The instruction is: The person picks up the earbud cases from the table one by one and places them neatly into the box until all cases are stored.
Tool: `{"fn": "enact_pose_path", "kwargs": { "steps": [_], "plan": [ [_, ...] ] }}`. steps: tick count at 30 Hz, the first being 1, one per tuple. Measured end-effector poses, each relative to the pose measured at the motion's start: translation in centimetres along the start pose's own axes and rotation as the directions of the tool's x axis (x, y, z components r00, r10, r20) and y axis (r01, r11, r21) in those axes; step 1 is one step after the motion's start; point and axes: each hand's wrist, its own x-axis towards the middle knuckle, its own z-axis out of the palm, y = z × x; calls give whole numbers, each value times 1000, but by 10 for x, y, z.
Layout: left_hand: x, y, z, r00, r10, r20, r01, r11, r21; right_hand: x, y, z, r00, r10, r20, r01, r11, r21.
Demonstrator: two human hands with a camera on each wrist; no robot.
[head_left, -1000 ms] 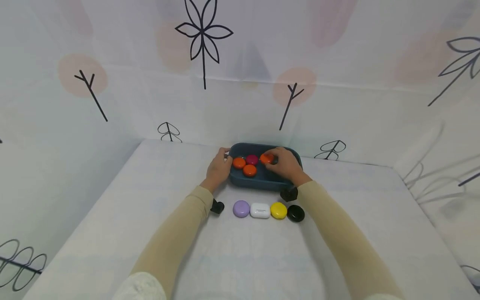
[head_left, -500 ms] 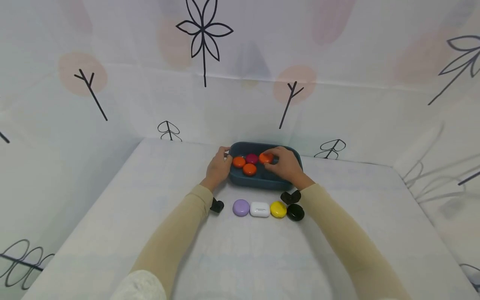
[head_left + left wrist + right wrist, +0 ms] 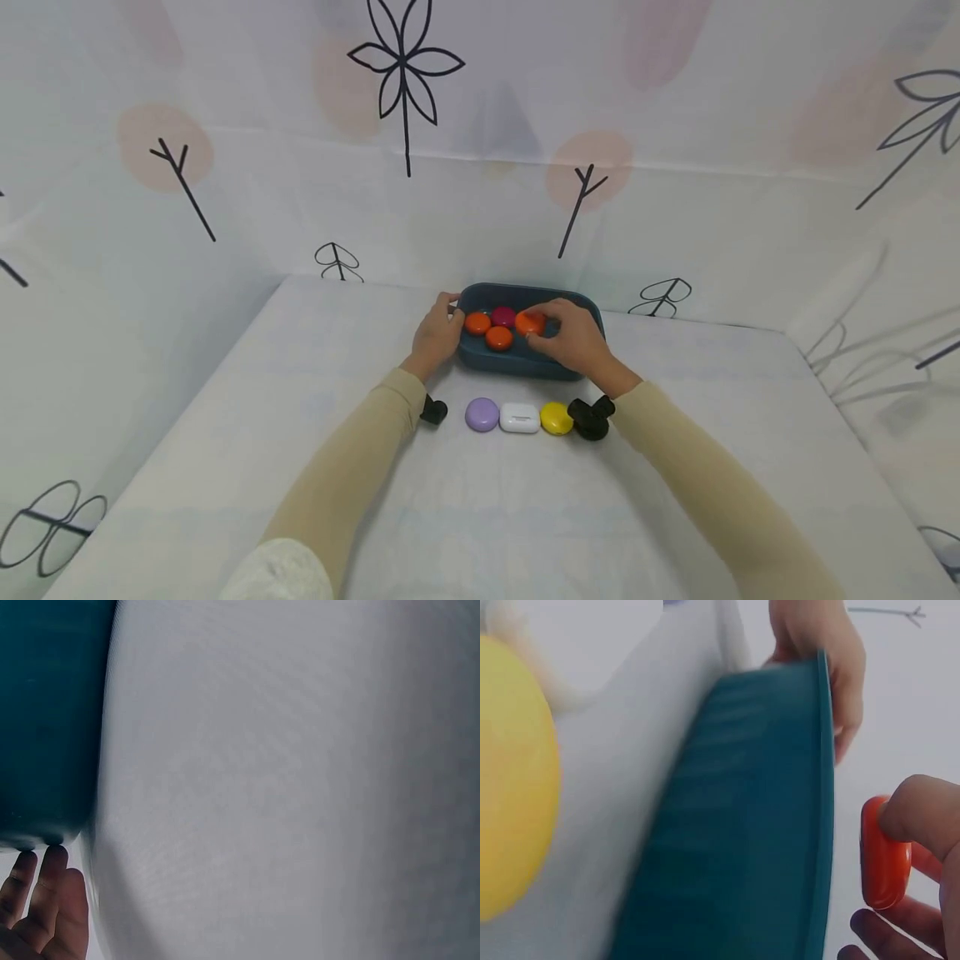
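A person in beige sleeves leans both bare hands toward a dark teal, rounded rectangular tray, which stands on a white cloth-covered table with its long axis running left to right. The right hand is the nearer one to a glossy orange-red disc, and pinches it: thumb on the near side, a fingertip on the far side. The disc sits at the left of this hand, over the tray's interior. The head view shows its round face turned up; the right wrist view shows it edge-on, its long side roughly along the tray's rim, and it appears raised above that rim. The left hand is at the tray's left end, fingers loosely extended, tips touching the outer wall.

Inside the tray, left of the pinched disc, lie a crimson disc and two more orange-red discs, one at left and one nearer the person. In front of the tray, a row holds a lilac disc, a white rounded rectangular piece, a yellow disc and a black disc, partly hidden by the black wrist device
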Motion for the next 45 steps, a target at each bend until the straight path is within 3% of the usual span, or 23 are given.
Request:
{"fn": "enact_pose_path", "kwargs": {
  "steps": [24, 33, 45],
  "plan": [
    [-1, 0, -1, 1000, -3, 3, 3, 1000, 6, -44, -42, 3, 979, -197, 57, 193, 979, 63],
    [-1, 1, -1, 1000, -16, 13, 16, 1000, 3, -61, -57, 12, 970, -212, 116, 195, 970, 144],
    [-1, 0, 0, 1000, -9, 3, 9, 1000, 3, -82, -69, 21, 938, -254, 236, 219, 962, 165]
  ]
}}
